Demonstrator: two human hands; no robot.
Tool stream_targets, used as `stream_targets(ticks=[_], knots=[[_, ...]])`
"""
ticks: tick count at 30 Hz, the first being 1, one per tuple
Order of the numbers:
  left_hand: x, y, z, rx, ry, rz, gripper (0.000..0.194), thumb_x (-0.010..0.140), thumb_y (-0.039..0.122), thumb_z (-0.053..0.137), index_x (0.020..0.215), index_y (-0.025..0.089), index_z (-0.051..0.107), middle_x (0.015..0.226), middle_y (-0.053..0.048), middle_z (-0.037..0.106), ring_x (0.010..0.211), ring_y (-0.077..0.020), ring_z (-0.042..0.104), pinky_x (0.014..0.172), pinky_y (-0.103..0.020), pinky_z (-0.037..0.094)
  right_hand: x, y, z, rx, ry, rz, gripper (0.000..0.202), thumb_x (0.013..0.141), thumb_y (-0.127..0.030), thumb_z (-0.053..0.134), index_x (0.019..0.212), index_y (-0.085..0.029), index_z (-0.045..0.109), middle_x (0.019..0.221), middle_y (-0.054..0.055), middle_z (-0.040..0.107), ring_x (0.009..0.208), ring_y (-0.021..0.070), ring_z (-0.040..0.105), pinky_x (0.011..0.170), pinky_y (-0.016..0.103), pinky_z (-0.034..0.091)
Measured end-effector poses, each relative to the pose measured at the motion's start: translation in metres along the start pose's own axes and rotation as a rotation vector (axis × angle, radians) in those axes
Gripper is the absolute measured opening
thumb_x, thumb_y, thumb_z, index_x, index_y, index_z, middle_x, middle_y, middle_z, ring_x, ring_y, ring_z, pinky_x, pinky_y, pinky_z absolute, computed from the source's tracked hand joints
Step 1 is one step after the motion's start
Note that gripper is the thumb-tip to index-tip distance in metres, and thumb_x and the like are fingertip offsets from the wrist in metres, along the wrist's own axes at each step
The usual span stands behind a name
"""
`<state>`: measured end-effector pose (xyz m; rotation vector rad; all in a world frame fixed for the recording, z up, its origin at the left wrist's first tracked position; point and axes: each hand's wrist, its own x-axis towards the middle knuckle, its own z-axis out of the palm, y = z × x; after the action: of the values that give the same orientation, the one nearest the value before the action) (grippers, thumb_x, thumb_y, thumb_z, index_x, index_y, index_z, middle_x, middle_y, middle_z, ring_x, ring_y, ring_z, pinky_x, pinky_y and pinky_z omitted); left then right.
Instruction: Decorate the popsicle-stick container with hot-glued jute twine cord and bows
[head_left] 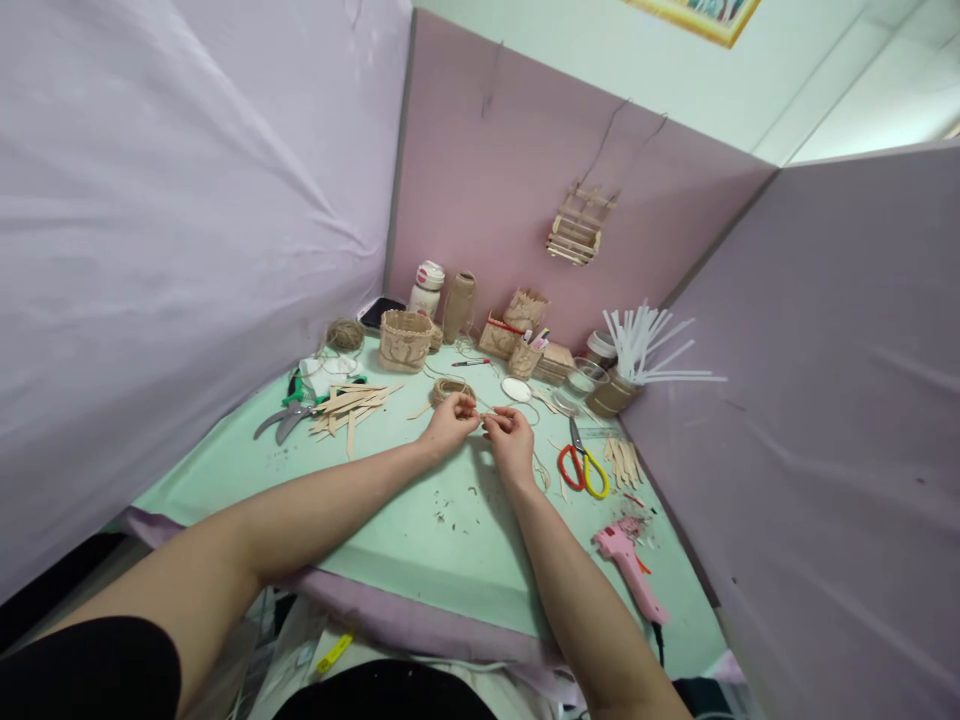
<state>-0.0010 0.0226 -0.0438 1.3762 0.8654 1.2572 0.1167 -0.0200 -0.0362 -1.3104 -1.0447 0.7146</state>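
Note:
My left hand [452,425] and my right hand [511,440] meet over the middle of the table, fingers pinched and fingertips nearly touching. Between them shows a short bit of thin, pale twine [484,415]; its finer detail is too small to see. Just behind my left hand lies a coil of brown twine [450,390]. Loose strands curve around behind and to the right of my right hand. Scissors [581,468] with one red and one yellow handle lie right of that hand. Dark scraps [450,512] are scattered in front of my hands.
Pruning shears [289,420] and a pile of flat wooden sticks [349,408] lie left. Along the back stand a woven-edged basket [405,342], a jar [427,288] and a holder of white glue sticks [611,393]. A pink glue gun [632,570] rests at right.

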Motion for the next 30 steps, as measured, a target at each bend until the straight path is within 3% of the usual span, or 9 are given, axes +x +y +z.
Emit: stream_targets(ticks=[9, 15, 24, 30], knots=[[-0.0013, 0.0045, -0.001, 0.013, -0.034, -0.001, 0.022, 0.066, 0.016, 0.066, 0.082, 0.016, 0.052, 0.076, 0.001, 0.06, 0.072, -0.0127, 0.059, 0.071, -0.026, 0.046, 0.0032, -0.001, -0.0008, 0.077, -0.012, 0.088, 0.036, 0.064, -0.031, 0.069, 0.092, -0.02, 0.051, 0.074, 0.0, 0.067, 0.062, 0.0133, 0.061, 0.06, 0.027, 0.051], [0.0001, 0.0056, -0.0034, 0.026, -0.047, -0.04, 0.018, 0.069, 0.016, 0.064, 0.084, 0.015, 0.054, 0.073, 0.002, 0.058, 0.068, -0.0112, 0.056, 0.065, -0.023, 0.043, 0.0051, 0.0029, -0.0023, 0.016, -0.053, 0.027, 0.037, 0.065, -0.031, 0.068, 0.096, -0.02, 0.05, 0.075, 0.0, 0.069, 0.064, 0.0147, 0.061, 0.059, 0.026, 0.047], [0.0022, 0.0082, -0.0063, 0.022, -0.083, -0.145, 0.027, 0.066, 0.017, 0.068, 0.088, 0.015, 0.054, 0.066, 0.003, 0.059, 0.052, -0.0084, 0.048, 0.049, -0.02, 0.034, 0.002, -0.0015, -0.004, -0.073, -0.045, -0.109, 0.031, 0.069, -0.032, 0.069, 0.093, -0.02, 0.053, 0.077, 0.001, 0.071, 0.076, 0.0186, 0.065, 0.072, 0.031, 0.048], [0.0027, 0.0099, -0.008, -0.037, -0.092, -0.185, 0.031, 0.065, 0.02, 0.07, 0.091, 0.015, 0.054, 0.067, 0.003, 0.06, 0.051, -0.0072, 0.047, 0.048, -0.019, 0.033, 0.0022, -0.0028, -0.0039, -0.069, -0.019, -0.095, 0.03, 0.067, -0.032, 0.07, 0.09, -0.021, 0.055, 0.077, 0.001, 0.07, 0.076, 0.0177, 0.064, 0.072, 0.03, 0.048]])
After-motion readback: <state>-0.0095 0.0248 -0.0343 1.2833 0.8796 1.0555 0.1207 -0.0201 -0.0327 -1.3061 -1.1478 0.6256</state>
